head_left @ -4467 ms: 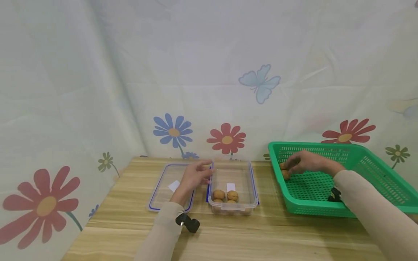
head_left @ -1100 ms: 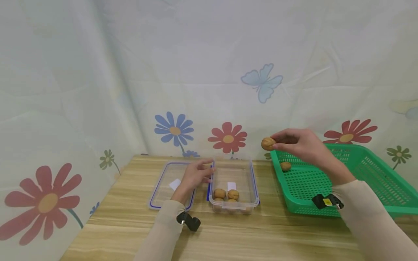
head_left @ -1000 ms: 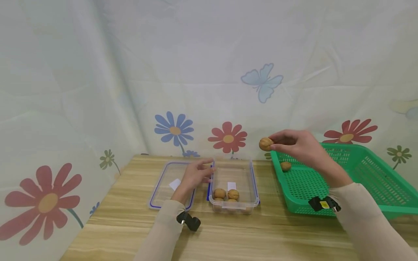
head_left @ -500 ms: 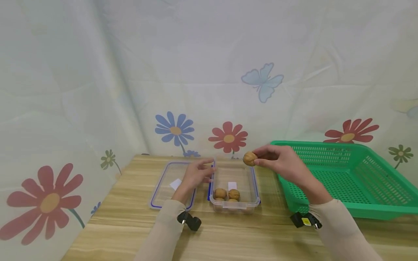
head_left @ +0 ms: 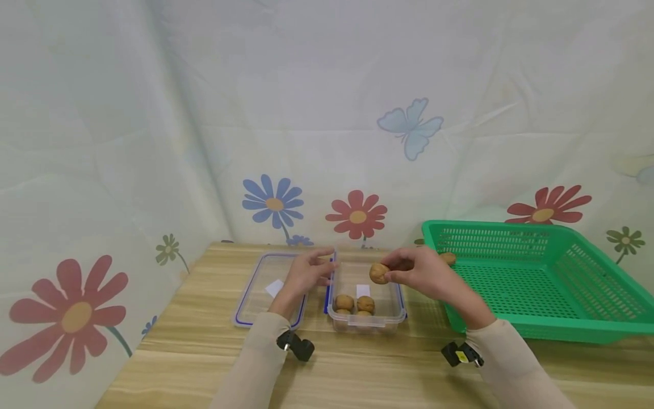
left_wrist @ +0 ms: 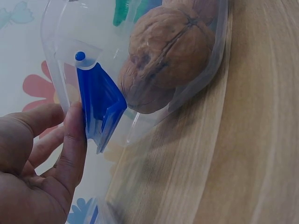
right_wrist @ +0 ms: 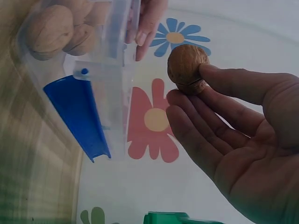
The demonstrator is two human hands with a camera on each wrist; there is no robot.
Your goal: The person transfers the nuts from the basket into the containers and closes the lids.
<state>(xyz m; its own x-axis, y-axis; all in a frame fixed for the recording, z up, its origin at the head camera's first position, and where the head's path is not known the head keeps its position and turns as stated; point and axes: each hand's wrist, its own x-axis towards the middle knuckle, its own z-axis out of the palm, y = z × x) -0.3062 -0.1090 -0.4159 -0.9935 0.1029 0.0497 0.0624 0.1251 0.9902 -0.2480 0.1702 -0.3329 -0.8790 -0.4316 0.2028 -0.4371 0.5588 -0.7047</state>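
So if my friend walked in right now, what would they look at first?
Probably the big green basket on the right side of the table, because it's so bright. Next might come the walnut, pinched in the fingers of the right hand above the clear box. The large red flower printed on the cloth at far left stands out too.

1 walnut [head_left: 378, 274] — above clear box [head_left: 365, 322]

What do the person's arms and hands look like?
The left sleeve and right sleeve are long, plain and cream-coloured. At the wrists sit a black left gadget and a black right gadget, which has a yellow patch. The left hand and right hand are bare, with no gloves.
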